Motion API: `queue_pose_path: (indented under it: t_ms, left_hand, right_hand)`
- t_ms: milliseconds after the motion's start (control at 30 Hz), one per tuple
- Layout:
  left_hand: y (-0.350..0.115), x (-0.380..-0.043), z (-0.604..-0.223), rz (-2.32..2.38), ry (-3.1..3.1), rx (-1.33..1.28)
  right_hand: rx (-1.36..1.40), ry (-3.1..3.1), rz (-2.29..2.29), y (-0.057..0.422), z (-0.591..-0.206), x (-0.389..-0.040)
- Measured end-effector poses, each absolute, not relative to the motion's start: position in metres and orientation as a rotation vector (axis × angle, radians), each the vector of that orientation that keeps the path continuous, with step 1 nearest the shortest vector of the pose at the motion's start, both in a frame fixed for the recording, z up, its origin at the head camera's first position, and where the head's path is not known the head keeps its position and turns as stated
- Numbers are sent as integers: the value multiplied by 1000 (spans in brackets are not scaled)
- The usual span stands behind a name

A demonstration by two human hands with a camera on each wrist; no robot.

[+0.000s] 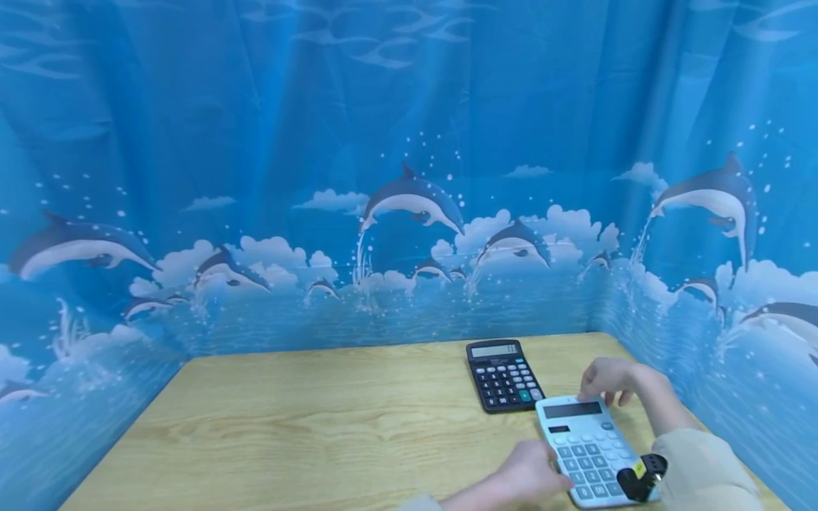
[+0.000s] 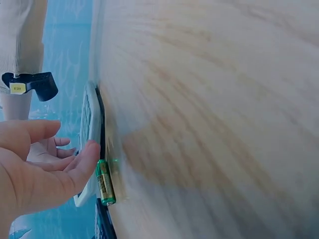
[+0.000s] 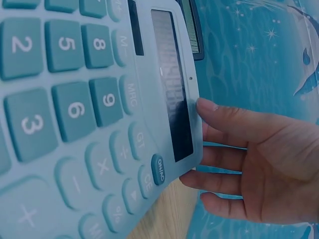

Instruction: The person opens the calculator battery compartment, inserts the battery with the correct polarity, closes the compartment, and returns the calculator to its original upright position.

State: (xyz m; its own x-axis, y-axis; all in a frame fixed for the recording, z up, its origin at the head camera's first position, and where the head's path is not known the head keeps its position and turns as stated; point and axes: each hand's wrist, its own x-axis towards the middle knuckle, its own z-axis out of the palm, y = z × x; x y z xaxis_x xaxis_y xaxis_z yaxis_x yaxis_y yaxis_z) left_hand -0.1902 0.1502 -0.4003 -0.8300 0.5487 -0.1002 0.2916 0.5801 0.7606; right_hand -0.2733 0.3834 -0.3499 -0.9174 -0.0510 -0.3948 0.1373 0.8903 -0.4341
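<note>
A light blue calculator with large keys lies at the right of the table. My right hand holds its top edge; in the right wrist view the thumb is at the display-side rim, with the other fingers reaching behind it. My left hand is at the calculator's lower left side. In the left wrist view, one fingertip is right at its edge, while the thumb stands apart. A green and gold battery is close beside that fingertip, along the calculator's edge; the left hand hides it in the head view.
A black calculator with its display lit lies just behind the light blue one. The wooden table is enclosed by a blue dolphin-print curtain. A black wrist camera on the right sleeve overlaps the light blue calculator's lower right corner.
</note>
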Motion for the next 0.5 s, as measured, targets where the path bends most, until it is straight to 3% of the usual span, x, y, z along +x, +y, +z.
queue_pose_path:
  t_ms: [267,500]
  left_hand:
    - [151,-187,-408,1232,2304,696]
    - [154,-185,-409,1391,2121,470]
  right_hand:
    - [96,2640,-661,387,-357,-272]
    - [99,2611,-713,391,-362,-275]
